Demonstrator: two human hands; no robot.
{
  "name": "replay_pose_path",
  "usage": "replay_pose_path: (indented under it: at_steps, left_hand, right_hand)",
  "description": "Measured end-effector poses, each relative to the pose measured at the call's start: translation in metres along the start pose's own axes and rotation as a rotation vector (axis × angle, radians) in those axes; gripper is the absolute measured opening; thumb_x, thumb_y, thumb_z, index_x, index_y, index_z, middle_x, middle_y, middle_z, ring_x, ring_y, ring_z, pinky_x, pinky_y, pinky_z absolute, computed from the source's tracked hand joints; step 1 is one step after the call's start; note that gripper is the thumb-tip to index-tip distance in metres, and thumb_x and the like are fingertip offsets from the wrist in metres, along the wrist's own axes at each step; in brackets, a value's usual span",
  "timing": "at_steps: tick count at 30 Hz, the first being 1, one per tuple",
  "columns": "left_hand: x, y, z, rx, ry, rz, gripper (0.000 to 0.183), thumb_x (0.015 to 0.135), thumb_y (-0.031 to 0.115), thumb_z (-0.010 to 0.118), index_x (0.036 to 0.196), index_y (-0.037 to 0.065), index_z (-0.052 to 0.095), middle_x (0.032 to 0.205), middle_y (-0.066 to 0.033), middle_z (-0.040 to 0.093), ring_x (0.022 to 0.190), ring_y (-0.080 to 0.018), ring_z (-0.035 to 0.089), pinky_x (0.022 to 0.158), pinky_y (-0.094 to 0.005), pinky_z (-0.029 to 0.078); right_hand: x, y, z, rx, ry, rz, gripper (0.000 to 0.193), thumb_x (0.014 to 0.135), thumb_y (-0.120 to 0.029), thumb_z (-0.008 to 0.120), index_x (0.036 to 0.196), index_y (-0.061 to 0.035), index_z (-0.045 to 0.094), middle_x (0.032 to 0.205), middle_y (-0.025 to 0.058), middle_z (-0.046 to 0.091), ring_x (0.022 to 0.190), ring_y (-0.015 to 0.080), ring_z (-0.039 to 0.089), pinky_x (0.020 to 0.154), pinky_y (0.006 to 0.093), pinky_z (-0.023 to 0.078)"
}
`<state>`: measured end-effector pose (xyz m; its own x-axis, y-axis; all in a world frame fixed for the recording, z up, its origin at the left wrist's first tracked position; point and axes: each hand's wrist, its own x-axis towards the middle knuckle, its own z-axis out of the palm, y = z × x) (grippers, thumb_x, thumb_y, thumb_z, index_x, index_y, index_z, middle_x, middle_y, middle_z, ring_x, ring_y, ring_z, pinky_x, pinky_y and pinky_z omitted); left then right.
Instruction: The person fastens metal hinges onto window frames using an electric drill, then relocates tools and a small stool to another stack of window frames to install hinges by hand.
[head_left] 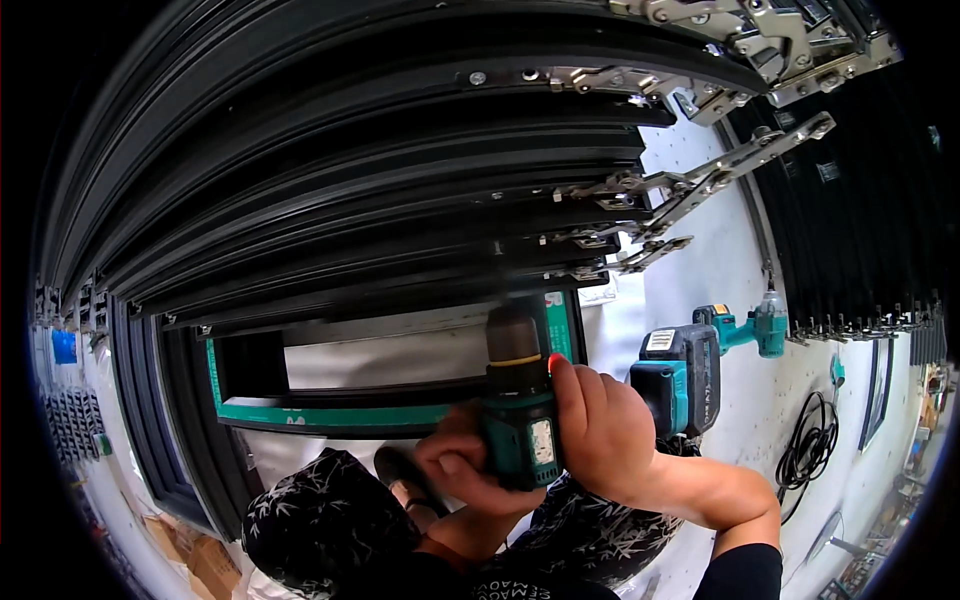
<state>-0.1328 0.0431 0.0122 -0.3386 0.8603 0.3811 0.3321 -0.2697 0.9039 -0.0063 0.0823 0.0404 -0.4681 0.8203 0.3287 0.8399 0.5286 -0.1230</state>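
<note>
A teal-and-black cordless drill [520,425] is held in front of me, its chuck [513,335] toward the stacked black window profiles [400,215]. My right hand [605,425] is wrapped round its handle, with the large black battery [692,375] sticking out on the right. Against the left side and rear of the drill body, my left hand [462,465] is closed, its fingers partly hidden. A thin blurred bit reaches from the chuck to the nearest profiles; its exact tip is hard to see. Metal stay hinges [645,255] jut from the profiles' right ends.
Beneath the profiles lies a black frame with green tape [340,415]. To the right are a second teal power tool [745,328], a coiled black cable [808,435] and another stack of black profiles [860,220]. Cardboard boxes [212,568] sit at lower left.
</note>
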Motion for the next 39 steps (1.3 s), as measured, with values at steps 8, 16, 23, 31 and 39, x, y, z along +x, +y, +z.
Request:
replay_pose_path:
  at_steps: [8,16,23,31,39]
  left_hand:
    - [-0.001,-0.013,0.012,-0.4,0.155,-0.124,0.023,0.098,0.025,0.042,0.089,0.007,0.032,0.069,-0.0033,0.036,0.061,-0.015,0.039,0.064,-0.0311,0.037]
    - [0.003,-0.01,0.02,-0.12,0.295,-0.071,0.025,0.099,0.026,0.036,0.086,0.005,0.032,0.072,-0.0015,0.035,0.062,-0.0133,0.037,0.059,-0.0286,0.034]
    - [0.013,0.012,0.033,-0.782,0.48,-0.314,0.033,0.098,0.035,0.039,0.076,0.011,0.039,0.065,0.0028,0.029,0.059,-0.0085,0.032,0.055,-0.025,0.029]
    - [0.033,-0.053,-0.007,-1.423,0.313,-1.02,0.024,0.09,0.013,0.053,0.106,-0.003,0.058,0.103,-0.0134,0.06,0.1,-0.0245,0.057,0.084,-0.0284,0.049]
    - [0.019,-0.03,0.031,-1.573,-0.026,-1.023,0.024,0.097,0.0,0.048,0.118,-0.01,0.051,0.127,-0.0232,0.053,0.12,-0.0307,0.055,0.101,-0.0332,0.051]
  right_hand:
    - [0.005,0.002,0.004,0.04,0.031,0.031,0.039,0.075,-0.008,0.058,0.111,0.0053,0.058,0.075,0.0056,0.053,0.054,0.016,0.049,0.045,0.0283,0.041]
    - [0.009,-0.004,-0.001,-0.005,0.03,0.043,0.041,0.073,-0.01,0.058,0.112,0.0043,0.058,0.073,0.0049,0.051,0.054,0.0164,0.05,0.045,0.0286,0.041]
    - [0.0,0.003,-0.008,0.132,0.008,0.095,0.041,0.076,-0.008,0.056,0.115,0.0041,0.052,0.082,0.0091,0.055,0.061,0.0226,0.059,0.05,0.0332,0.048]
    - [-0.047,0.002,-0.054,0.734,-0.167,0.307,0.064,0.068,-0.012,0.078,0.124,-0.0006,0.051,0.104,0.018,0.065,0.092,0.0347,0.066,0.08,0.0355,0.052]
    - [-0.087,0.014,-0.09,0.718,-0.216,0.164,0.068,0.065,-0.011,0.079,0.124,0.0,0.048,0.104,0.0185,0.063,0.091,0.0362,0.064,0.076,0.0376,0.052]
